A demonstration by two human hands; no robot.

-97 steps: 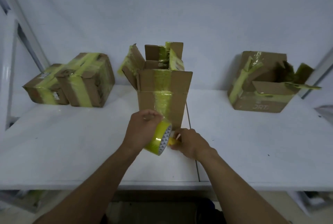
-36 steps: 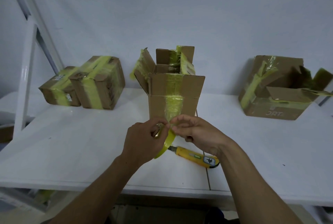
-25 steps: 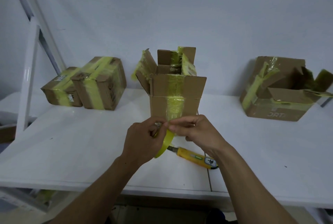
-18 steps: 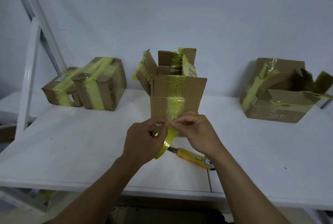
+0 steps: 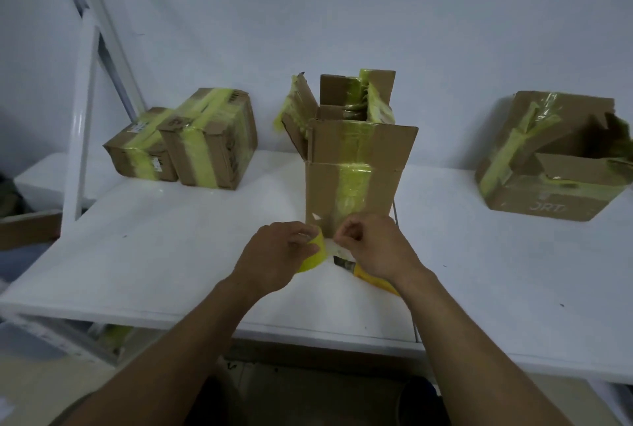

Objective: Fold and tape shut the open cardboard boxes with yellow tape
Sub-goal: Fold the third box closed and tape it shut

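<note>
We are looking at a pale wall (image 5: 342,8) filling the upper frame, with a white table (image 5: 171,254) spanning below. An open box (image 5: 352,172) is standing centre, flaps up. Our left hand (image 5: 274,254) is curling around the yellow tape roll (image 5: 313,256); our right hand (image 5: 373,247) is pinching closed, on what we cannot tell.

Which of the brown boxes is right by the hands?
The tall middle box, standing upright with its flaps up. The left hand and right hand work at its base. The other boxes sit farther off at the sides.
</note>
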